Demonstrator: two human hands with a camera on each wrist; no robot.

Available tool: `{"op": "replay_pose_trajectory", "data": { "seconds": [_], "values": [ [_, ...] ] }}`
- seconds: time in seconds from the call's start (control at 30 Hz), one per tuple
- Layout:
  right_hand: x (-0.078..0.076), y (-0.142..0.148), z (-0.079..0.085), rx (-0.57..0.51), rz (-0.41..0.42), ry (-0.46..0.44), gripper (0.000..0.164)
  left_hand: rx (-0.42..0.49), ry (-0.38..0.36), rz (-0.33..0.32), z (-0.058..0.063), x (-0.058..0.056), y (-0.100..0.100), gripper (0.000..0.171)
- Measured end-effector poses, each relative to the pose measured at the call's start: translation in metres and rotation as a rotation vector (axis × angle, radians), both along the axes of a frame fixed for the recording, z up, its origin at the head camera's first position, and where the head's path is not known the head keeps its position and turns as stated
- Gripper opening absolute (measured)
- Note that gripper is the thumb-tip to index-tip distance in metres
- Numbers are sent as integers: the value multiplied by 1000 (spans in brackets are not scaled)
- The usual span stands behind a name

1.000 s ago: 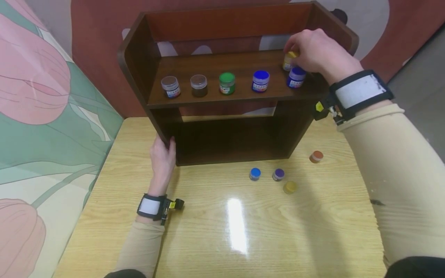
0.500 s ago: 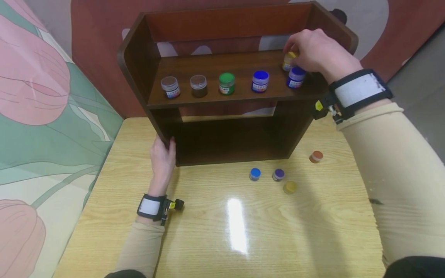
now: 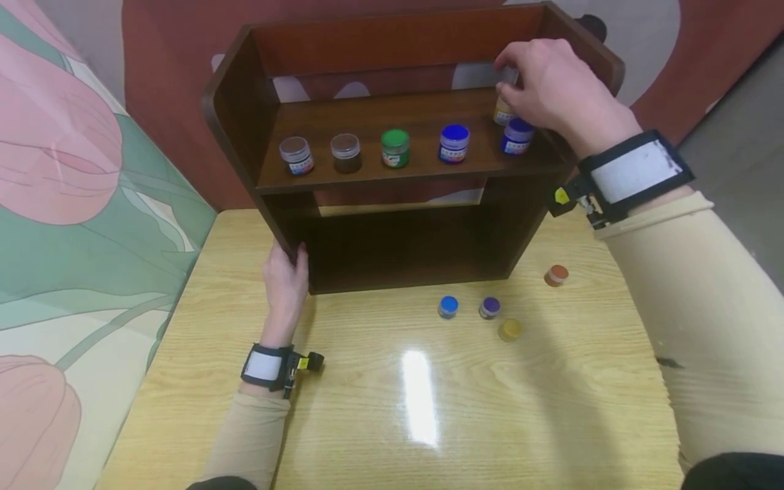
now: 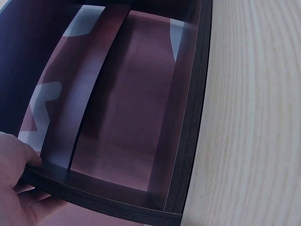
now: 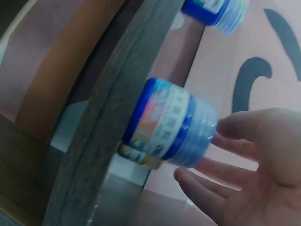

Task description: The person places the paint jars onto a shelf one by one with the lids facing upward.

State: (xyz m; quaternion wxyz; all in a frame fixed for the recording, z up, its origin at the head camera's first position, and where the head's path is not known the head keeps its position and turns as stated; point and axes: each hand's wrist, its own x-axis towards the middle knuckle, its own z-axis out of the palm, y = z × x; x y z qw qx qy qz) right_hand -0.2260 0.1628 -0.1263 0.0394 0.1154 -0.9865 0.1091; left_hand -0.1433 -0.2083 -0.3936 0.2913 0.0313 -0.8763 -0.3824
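Observation:
In the head view, my left hand (image 3: 286, 275) grips the left side panel of a dark brown wooden shelf unit (image 3: 392, 178). The left wrist view shows the thumb inside the panel and fingers outside it. At the upper right, my right hand (image 3: 554, 85) is just above a yellow paint jar (image 3: 503, 112) standing on the upper board, its thumb and fingers parted. A blue paint jar (image 3: 517, 136) stands before it; in the right wrist view this blue jar (image 5: 164, 122) partly covers the yellow jar (image 5: 140, 157) and fingertips.
Along the upper board stand another blue jar (image 3: 454, 143), a green jar (image 3: 395, 148) and two brown-lidded jars (image 3: 346, 152). On the table (image 3: 367, 381) are a light blue jar (image 3: 448, 307), a purple jar (image 3: 490, 307), a yellow jar (image 3: 510, 330) and an orange-brown jar (image 3: 556, 275).
My right hand has let go of the yellow jar and risen slightly, fingers parting from it. The left hand keeps its hold on the panel. The head view has shifted slightly.

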Motion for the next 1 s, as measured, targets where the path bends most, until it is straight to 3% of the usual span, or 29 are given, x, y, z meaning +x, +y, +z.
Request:
{"op": "replay_pose_trajectory", "data": {
  "seconds": [0.3,0.7,0.87,1.0],
  "values": [
    [34,-13,-4,-124,94,217,49,-9,-3,14,-1,0,-3,25],
    [71,-24,-34,-294,385,523,31,14,-10,21,1,1,-4,26],
    [84,-25,-54,-363,498,575,25,8,1,20,2,0,-5,25],
    [91,-24,-72,-332,586,568,24,8,6,22,3,0,-6,25]
  ]
}}
